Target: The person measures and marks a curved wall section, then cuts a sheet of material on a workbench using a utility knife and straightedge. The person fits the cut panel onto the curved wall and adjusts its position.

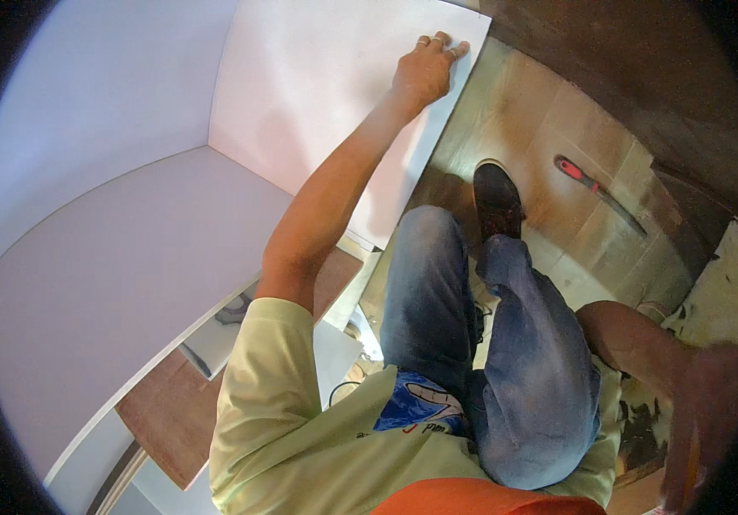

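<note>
Grey board [129, 249]: a hand could pass over its wide face; the bluish panel [103, 103] stops it along the upper-left edge.
White panel [300, 69]: the left hand [423, 75] and forearm [326, 197] lie across the way; the bent knee [425, 240] is near its lower corner.
Floor [523, 112]: a passage lies between the dark shoe [498, 193] and the red-handled tool [590, 182].
Far floor edge: the brown surface [644, 69] closes it.

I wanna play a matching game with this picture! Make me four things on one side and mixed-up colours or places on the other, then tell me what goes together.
Things:
1. Left hand
2. Long red-handled tool
3. Jeans
4. T-shirt

Colours or places:
A. Blue
B. Lying on the floor
C. Pale yellow
D. On the white panel

Pairs: 1-D, 2-B, 3-A, 4-C
</note>
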`<state>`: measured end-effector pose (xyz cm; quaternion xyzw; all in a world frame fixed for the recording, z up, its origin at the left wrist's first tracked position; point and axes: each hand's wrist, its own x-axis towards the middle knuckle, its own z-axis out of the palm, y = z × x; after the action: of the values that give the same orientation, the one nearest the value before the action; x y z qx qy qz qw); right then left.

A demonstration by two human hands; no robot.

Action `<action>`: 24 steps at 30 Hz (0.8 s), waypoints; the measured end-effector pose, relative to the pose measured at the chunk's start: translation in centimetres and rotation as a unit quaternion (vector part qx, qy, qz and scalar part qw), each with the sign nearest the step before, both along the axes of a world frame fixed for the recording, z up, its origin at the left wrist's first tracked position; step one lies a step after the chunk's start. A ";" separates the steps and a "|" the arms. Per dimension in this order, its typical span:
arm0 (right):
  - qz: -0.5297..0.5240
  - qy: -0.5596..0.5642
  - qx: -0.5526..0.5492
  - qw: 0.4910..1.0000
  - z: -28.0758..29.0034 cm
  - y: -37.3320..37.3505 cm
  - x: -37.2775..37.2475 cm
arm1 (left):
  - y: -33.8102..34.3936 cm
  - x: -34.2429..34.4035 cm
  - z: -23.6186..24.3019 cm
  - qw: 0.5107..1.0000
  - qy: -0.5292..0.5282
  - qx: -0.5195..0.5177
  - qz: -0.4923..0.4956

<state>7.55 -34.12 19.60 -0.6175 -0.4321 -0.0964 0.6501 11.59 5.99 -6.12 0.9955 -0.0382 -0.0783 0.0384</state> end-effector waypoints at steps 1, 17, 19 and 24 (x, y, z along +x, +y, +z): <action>-0.030 0.029 -0.013 0.999 -1.5 0.5 0.5 | 0.3 0.0 -0.1 1.000 -0.014 0.003 -0.023; 0.020 0.715 0.298 0.633 -43.7 23.9 8.6 | 1.0 0.5 0.2 0.999 0.002 -0.041 -0.034; 0.038 0.714 0.301 0.630 -43.8 24.7 9.2 | 0.9 0.6 0.2 0.999 0.006 -0.036 -0.031; 0.048 0.717 0.313 0.620 -43.7 26.4 9.4 | 0.9 0.5 0.2 0.999 0.004 -0.038 -0.032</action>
<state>16.91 -7.71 -24.09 -0.2275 0.1987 0.2792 0.9115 12.14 6.86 -5.94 0.9912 -0.0732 -0.0823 0.0734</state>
